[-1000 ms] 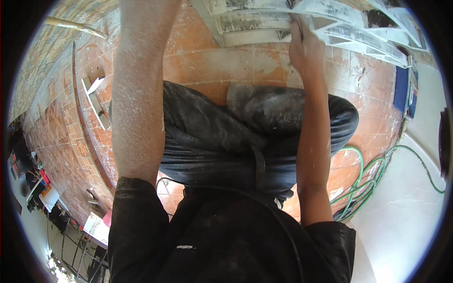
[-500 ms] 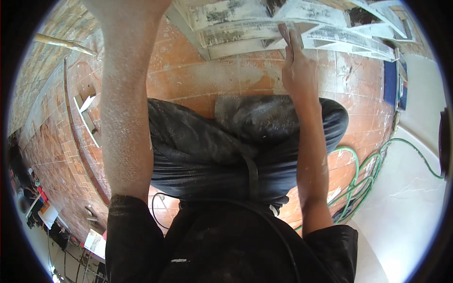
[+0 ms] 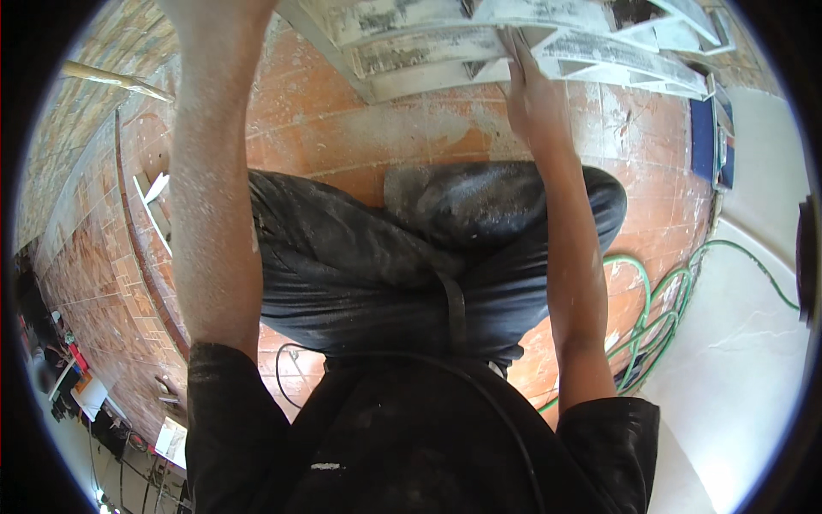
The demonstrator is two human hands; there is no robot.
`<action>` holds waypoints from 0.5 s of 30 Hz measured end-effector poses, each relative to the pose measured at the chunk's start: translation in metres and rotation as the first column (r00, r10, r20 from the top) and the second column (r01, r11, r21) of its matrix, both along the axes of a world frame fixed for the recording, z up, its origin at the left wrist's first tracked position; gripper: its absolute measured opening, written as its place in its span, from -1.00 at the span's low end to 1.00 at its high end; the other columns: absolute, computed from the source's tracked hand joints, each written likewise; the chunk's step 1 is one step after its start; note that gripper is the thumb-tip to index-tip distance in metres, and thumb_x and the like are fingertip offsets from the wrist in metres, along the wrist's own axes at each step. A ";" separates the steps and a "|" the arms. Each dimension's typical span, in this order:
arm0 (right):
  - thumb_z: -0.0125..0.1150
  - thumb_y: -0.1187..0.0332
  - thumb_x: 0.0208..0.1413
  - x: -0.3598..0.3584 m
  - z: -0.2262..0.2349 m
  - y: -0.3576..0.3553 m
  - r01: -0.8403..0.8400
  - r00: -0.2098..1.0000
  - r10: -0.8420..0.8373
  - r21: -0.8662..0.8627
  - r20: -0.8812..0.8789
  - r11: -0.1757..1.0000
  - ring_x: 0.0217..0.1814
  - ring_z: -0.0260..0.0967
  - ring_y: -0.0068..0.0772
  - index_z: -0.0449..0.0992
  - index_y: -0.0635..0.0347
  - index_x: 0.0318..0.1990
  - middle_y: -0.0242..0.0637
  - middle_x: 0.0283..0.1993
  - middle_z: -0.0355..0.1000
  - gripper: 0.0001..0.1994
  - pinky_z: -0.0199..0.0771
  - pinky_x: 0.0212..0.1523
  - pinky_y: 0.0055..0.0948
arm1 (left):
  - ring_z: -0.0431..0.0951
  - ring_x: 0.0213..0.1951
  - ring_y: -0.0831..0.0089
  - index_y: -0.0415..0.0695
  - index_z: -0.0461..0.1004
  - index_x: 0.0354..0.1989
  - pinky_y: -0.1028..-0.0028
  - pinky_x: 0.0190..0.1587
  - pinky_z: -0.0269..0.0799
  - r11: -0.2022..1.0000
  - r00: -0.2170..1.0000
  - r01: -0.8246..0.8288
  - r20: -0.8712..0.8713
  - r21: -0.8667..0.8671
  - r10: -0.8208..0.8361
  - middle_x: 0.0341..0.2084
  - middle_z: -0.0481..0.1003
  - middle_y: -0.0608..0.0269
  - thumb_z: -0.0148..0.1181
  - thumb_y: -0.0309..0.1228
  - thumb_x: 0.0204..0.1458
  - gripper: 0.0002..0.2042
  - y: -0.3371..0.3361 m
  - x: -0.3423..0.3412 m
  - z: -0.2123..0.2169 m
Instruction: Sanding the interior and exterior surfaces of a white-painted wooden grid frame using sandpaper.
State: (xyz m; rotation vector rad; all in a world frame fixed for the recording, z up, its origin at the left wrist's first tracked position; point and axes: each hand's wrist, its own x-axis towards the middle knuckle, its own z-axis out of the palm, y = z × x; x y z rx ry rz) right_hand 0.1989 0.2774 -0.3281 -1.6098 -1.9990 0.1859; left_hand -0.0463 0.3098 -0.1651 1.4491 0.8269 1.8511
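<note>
My right hand (image 3: 538, 98) reaches forward to a wooden frame (image 3: 419, 56) with worn, patchy white paint, dark marks and several crossing slats. Its fingers are stretched out, and the fingertips lie on or against one of the slats. Nothing shows in its grip. My left forearm, coated in pale dust, extends up past the top edge of the picture, so the left hand is out of sight. Below the frame are my dusty dark trousers (image 3: 360, 248), legs folded on the floor.
Dusty orange tiles (image 3: 342, 128) cover the floor. A green hose (image 3: 659, 317) lies coiled at the right, near a white wall (image 3: 736, 368). A blue panel (image 3: 704, 141) stands at the frame's right end. White angled pieces (image 3: 154, 201) lie at the left.
My left forearm has shifted slightly left and the view has moved a little. My right hand has turned, its fingers still stretched toward the frame.
</note>
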 end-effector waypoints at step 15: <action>-0.04 0.32 0.22 -0.074 0.012 -0.105 -0.157 0.790 -0.204 -0.513 -0.578 0.844 -0.50 0.45 0.07 0.35 0.13 0.15 0.09 -0.40 0.49 -0.64 0.43 -0.48 -0.21 | 0.20 -0.70 0.51 -0.02 0.29 -0.35 0.49 -0.57 0.24 0.978 0.964 0.195 -0.198 0.077 -0.177 -0.61 0.25 0.45 -0.06 0.14 0.08 -0.57 0.026 -0.047 0.001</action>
